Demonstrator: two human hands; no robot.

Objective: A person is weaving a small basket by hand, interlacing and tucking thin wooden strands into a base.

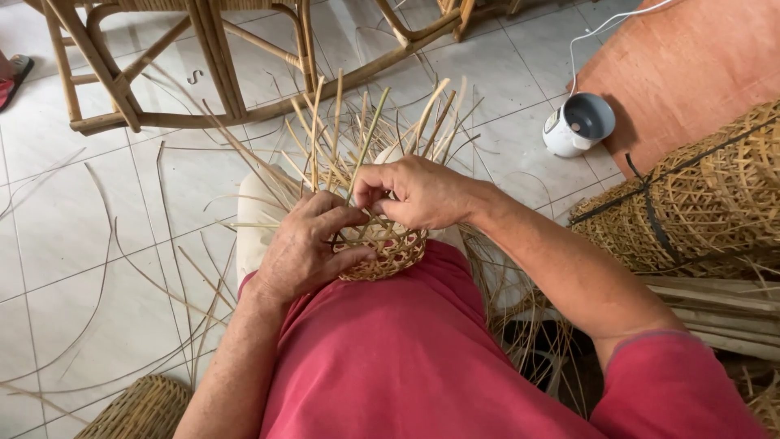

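A small half-woven rattan basket [396,250] rests on my lap against my red shirt, with several loose upright strips [367,130] fanning away from its rim. My left hand [307,246] cups the basket's left side, thumb under it. My right hand [416,191] pinches a thin strip at the basket's top rim, fingers closed on it. The basket's far side is hidden behind both hands.
Loose rattan strips [122,260] lie scattered on the white tiled floor. A rattan chair frame [203,73] stands at the back. A bundle of woven cane sheets [707,195] sits right, near a white pot [578,123]. Another woven basket [138,410] is at bottom left.
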